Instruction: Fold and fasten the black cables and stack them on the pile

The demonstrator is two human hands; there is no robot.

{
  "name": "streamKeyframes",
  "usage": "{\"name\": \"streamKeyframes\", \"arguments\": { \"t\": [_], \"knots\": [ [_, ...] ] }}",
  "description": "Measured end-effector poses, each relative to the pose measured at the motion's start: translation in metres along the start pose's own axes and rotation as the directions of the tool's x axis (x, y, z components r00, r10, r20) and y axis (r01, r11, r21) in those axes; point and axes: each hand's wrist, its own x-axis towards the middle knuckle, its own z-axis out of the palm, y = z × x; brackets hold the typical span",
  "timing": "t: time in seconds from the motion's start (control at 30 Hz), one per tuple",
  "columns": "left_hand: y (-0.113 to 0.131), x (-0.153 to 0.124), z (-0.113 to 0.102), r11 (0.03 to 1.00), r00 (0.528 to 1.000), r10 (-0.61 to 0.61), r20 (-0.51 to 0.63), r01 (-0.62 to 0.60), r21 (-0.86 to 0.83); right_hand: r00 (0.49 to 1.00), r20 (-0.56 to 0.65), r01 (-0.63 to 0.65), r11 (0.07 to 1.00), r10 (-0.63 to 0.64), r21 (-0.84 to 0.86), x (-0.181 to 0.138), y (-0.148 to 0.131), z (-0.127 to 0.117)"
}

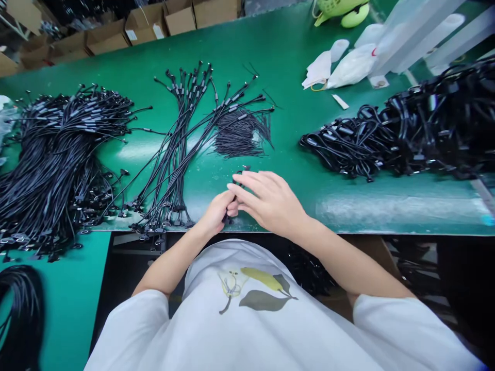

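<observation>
My left hand [214, 212] and my right hand [266, 198] meet at the near edge of the green table [278, 56]. Both are closed around a small bundled black cable [236, 178], whose loop sticks out past my right fingers. The rest of that cable is hidden by my hands. Just left of my hands lies a fan of straight black cables [181, 139] with connectors at both ends. Beyond my hands sits a small pile of thin black ties [242, 135].
A big heap of black cables [54, 159] covers the table's left side. Coiled black cables [410, 129] pile up at the right. White bags [348, 64] and clear plastic sleeves lie at the back right. Cardboard boxes [116, 33] line the far edge.
</observation>
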Motion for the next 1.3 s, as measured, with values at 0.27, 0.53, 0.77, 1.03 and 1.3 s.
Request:
{"name": "streamKeyframes", "arguments": {
  "t": [0.27,0.53,0.77,1.03,1.3],
  "knots": [
    [0.01,-0.013,-0.009,0.847,0.979,-0.05,0.196,-0.062,0.528,0.996,0.085,0.002,0.992,0.009,-0.128,-0.007,0.03,0.033],
    [0.021,-0.023,-0.013,0.604,0.981,-0.022,0.191,-0.139,0.785,0.997,0.037,0.07,0.987,-0.065,-0.147,-0.018,0.036,0.031],
    [0.015,-0.01,-0.022,0.916,0.975,-0.218,0.034,0.193,0.351,0.962,0.115,0.257,0.962,-0.247,-0.088,-0.025,0.031,0.031],
    [0.009,-0.003,-0.027,0.939,0.98,-0.194,-0.055,0.201,0.279,0.972,0.227,0.085,0.992,-0.061,-0.094,-0.04,0.02,0.047],
    [0.015,-0.002,-0.026,0.267,0.917,0.399,0.024,-0.141,0.953,0.981,0.18,-0.041,0.987,0.069,-0.157,-0.044,0.014,0.051]
  ]
}}
